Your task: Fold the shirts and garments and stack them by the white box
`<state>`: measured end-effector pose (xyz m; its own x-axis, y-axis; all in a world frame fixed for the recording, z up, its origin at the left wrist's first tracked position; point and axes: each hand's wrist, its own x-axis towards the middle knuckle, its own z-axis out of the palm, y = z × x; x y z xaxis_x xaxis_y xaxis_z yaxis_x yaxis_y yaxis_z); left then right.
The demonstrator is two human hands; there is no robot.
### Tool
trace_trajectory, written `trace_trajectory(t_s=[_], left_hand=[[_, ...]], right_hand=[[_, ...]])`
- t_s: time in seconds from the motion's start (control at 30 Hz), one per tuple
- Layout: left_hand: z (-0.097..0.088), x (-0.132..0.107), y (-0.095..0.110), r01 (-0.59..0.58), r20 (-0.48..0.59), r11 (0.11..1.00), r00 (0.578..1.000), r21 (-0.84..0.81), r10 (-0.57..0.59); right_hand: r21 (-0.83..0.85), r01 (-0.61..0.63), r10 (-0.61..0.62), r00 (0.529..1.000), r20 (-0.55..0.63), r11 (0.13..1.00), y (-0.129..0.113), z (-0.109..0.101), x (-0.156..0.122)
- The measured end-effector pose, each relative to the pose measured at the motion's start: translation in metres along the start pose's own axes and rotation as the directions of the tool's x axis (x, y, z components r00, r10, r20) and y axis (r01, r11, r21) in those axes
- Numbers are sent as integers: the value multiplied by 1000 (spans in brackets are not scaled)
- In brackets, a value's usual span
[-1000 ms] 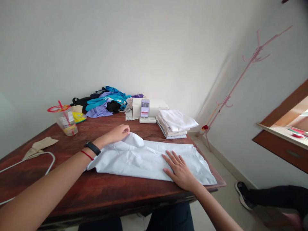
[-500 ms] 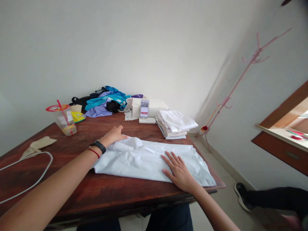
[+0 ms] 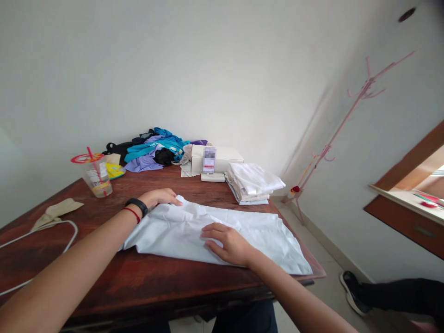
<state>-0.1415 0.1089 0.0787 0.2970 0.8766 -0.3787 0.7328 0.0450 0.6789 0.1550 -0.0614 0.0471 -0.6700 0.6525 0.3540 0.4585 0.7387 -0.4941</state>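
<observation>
A white cloth [image 3: 249,226], loosely folded into a long rectangle with soft wrinkles, lies along the front of the wooden table. At its far left corner my left hand [image 3: 161,197] is closed on the edge, thumb on top of the fabric and fingertips partly hidden. My right hand [image 3: 227,243] rests over the middle of the cloth, open, with its fingers slightly bent and thumb apart. The cloth's left end bulges out beneath my left wrist.
A stack of folded white cloths [image 3: 255,180] stands behind, near a white box [image 3: 225,156]. Heaped clothes [image 3: 156,150] lie against the wall. At left are a plastic cup with a straw [image 3: 99,178], a beige cloth [image 3: 58,210] and a white cable [image 3: 74,233]. Someone's shoe [image 3: 354,292] shows at right.
My right hand has slid left across the cloth, its fingers now more bent. My left hand has shifted slightly left, and the cloth's left end has spread leftward.
</observation>
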Motion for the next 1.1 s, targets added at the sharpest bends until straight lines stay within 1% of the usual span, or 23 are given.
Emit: trace_trajectory(t_s=[0.03,0.07,0.17,0.27,0.37,0.43,0.47,0.5,0.53,0.57,0.6,0.63,0.67,0.73,0.77,0.8,0.87,0.93,1.0,1.1], left_hand=[[0,-1,1,-43,-1,999,999,-33,43],[1,-3,2,-95,-16,993,995,-64,94],[4,-11,11,-260,-111,957,963,-130,247],[9,-21,24,-374,-161,911,923,-171,349],[14,-34,36,-495,-171,849,867,-185,468],[18,-46,42,-568,-186,811,820,-142,542],[21,-53,44,-596,-191,796,798,-106,572],[25,-62,46,-620,-193,782,776,-62,600],[29,-71,47,-640,-186,768,756,-11,627],[35,-80,48,-652,-169,757,742,44,649],[41,-90,48,-655,-147,749,734,101,663],[47,-99,48,-651,-125,741,732,161,670],[52,-108,47,-641,-108,736,733,219,671],[62,-121,46,-611,-92,728,743,311,663],[66,-126,46,-596,-93,726,748,344,657],[68,-130,46,-583,-94,724,751,368,653],[72,-134,46,-572,-87,713,752,405,653],[75,-137,45,-567,-103,695,737,442,668],[76,-139,45,-550,-143,695,727,464,671],[77,-141,41,-503,-230,734,730,456,643]], right_hand=[[37,13,-12,1000,-1,999,3,6,5],[73,1,0,1000,-11,997,7,11,8],[182,-116,124,992,-33,976,20,21,12],[274,-234,237,971,25,933,29,20,16],[363,-335,329,941,80,870,36,16,26],[442,-404,398,911,112,800,40,18,36],[473,-436,440,891,110,765,43,19,41],[494,-461,488,869,83,737,45,21,45],[505,-473,534,845,27,722,47,23,49],[507,-467,566,823,-50,724,48,24,53],[508,-445,573,810,-123,738,49,24,56],[514,-413,557,814,-161,752,49,23,58],[529,-380,525,837,-153,759,49,21,59],[569,-330,423,905,-35,753,49,15,61],[587,-316,364,931,38,745,48,11,62],[597,-305,312,945,94,742,49,8,63],[588,-283,254,958,133,757,51,3,65],[542,-256,225,966,126,800,53,0,69],[478,-214,184,977,109,852,53,-3,72],[360,-133,115,991,71,923,53,-8,76]])
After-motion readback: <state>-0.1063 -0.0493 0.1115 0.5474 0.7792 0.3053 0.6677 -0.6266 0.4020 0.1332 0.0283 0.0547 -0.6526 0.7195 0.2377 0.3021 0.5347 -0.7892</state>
